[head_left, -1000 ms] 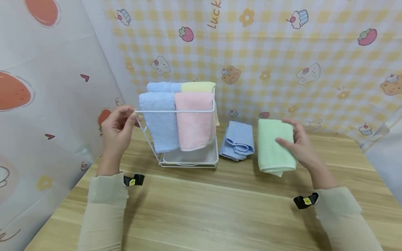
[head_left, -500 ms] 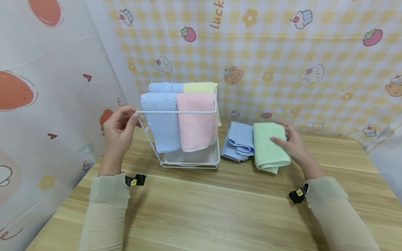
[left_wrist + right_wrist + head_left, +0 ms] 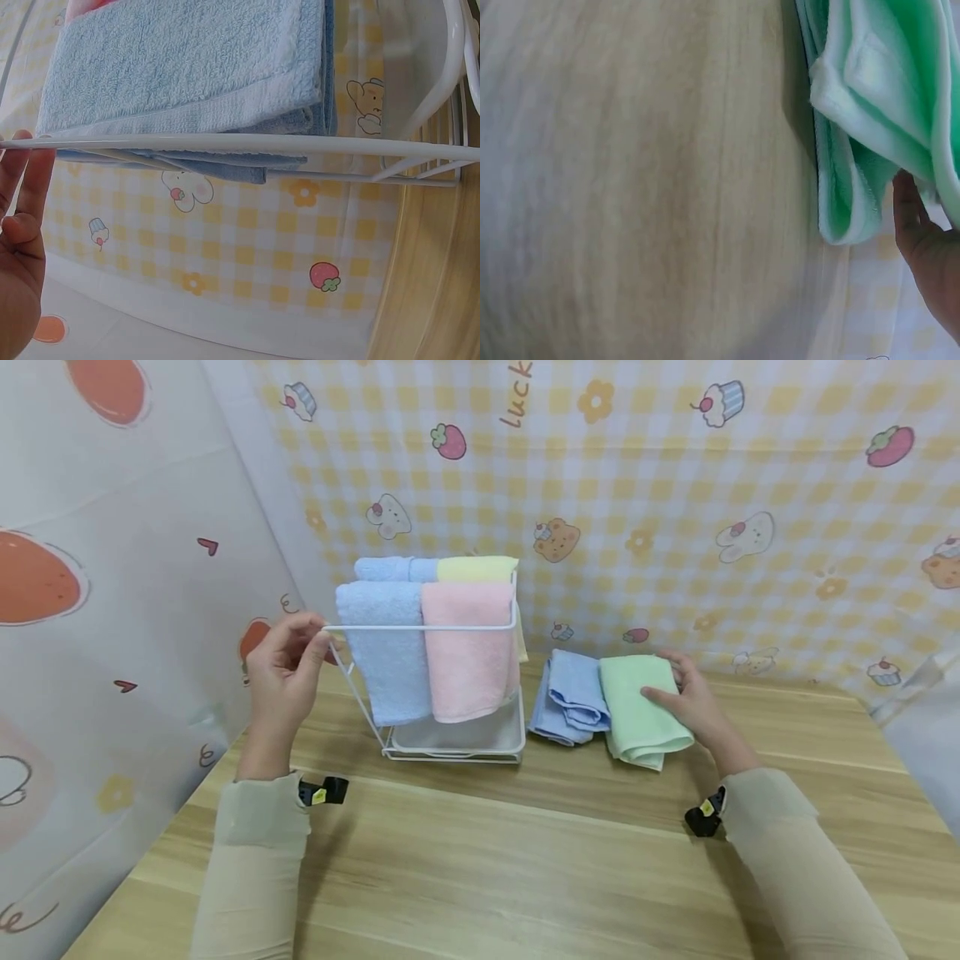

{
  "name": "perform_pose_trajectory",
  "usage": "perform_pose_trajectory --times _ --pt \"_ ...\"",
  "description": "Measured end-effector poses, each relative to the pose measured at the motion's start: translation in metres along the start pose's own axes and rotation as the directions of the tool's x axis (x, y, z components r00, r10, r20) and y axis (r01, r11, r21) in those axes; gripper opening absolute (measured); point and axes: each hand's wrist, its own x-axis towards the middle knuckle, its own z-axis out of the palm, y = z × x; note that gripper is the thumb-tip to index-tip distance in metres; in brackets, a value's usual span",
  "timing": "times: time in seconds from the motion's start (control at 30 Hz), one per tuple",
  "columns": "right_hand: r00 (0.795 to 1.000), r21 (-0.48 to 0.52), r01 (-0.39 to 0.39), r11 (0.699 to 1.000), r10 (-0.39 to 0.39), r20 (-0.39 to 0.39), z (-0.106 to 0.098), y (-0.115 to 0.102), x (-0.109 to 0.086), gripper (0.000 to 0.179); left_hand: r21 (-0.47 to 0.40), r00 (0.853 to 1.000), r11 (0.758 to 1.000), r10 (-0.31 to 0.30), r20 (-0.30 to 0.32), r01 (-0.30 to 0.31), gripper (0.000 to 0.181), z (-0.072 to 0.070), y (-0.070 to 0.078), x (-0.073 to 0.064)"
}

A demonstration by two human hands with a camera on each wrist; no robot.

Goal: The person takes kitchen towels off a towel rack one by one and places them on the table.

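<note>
My left hand (image 3: pixel 285 664) pinches the front left corner of a white wire rack (image 3: pixel 420 627) between thumb and fingers. Over the rack's bars hang a blue towel (image 3: pixel 384 652), a pink towel (image 3: pixel 468 652), and behind them another blue towel (image 3: pixel 393 568) and a yellow towel (image 3: pixel 477 569). My right hand (image 3: pixel 693 706) holds a folded green towel (image 3: pixel 641 706) by its right side, thumb on top and fingers behind. In the right wrist view the green towel (image 3: pixel 885 97) shows its folded layers at the table. Its left edge meets a folded blue cloth (image 3: pixel 573 693).
A white tray (image 3: pixel 461 739) forms the base of the rack. The wooden table (image 3: pixel 480 860) runs up to a yellow checked backdrop (image 3: pixel 637 485) behind and a white patterned sheet (image 3: pixel 150 610) on the left.
My right hand has brought the green towel left and down, up against the folded blue cloth. The left hand keeps its hold on the rack.
</note>
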Motion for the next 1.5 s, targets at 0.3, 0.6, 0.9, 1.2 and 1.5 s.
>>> perform_pose_trajectory --times 0.3,0.6,0.9,1.2,1.5 --pt "1.0 -0.072 -0.023 0.997 0.022 -0.022 0.003 0.001 0.003 0.076 0.005 1.0 1.0 -0.002 -0.011 0.002 0.012 0.0 0.002 0.0" --pt "0.996 -0.195 -0.078 0.978 0.069 -0.053 0.003 0.005 -0.003 0.076 -0.012 1.0 1.0 -0.021 -0.021 0.02 0.015 0.002 0.002 -0.002" --pt "0.992 -0.257 -0.093 0.962 0.067 -0.11 -0.002 0.008 -0.011 0.069 -0.014 1.0 1.0 -0.015 -0.019 0.015 0.014 0.002 0.001 -0.002" --pt "0.979 -0.24 -0.094 0.966 0.047 -0.196 -0.006 0.001 -0.029 0.059 0.012 0.999 1.0 -0.02 -0.029 0.02 0.02 0.002 0.002 -0.003" --pt "0.981 -0.251 -0.04 0.967 -0.009 -0.192 -0.007 -0.026 -0.039 0.059 0.022 0.999 0.999 -0.037 -0.039 0.038 0.015 0.003 0.005 -0.004"
